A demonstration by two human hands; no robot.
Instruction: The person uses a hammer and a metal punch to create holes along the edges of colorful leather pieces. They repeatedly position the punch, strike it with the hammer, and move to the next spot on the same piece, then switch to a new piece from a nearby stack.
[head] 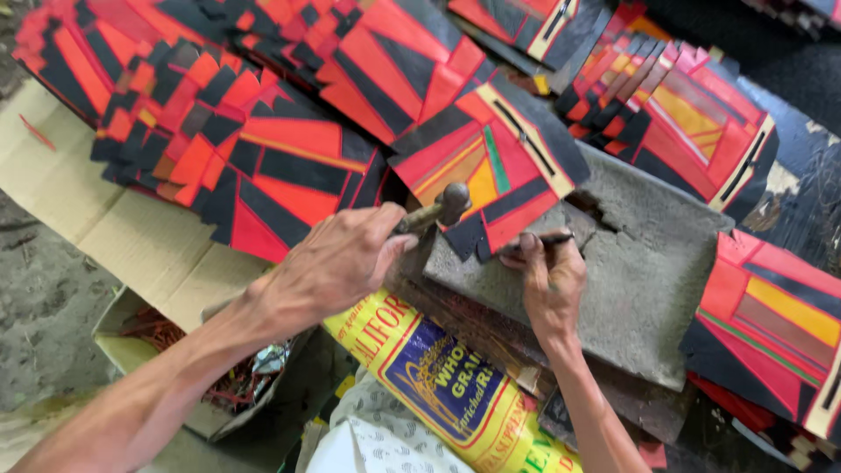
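Two hands work over a grey stone slab (648, 263) amid stacks of red, black and orange patchwork pieces (219, 131). On the left, the left hand (337, 263) is wrapped tight round the handle of a small dark-headed hammer (447, 206), its head poised just above the patchwork piece on the slab (491, 166). To the right, the right hand (550, 280) pinches a thin dark metal punch (547, 239) against that piece's lower edge. This looks like the striking step; the blow wants a square hit on the punch's end.
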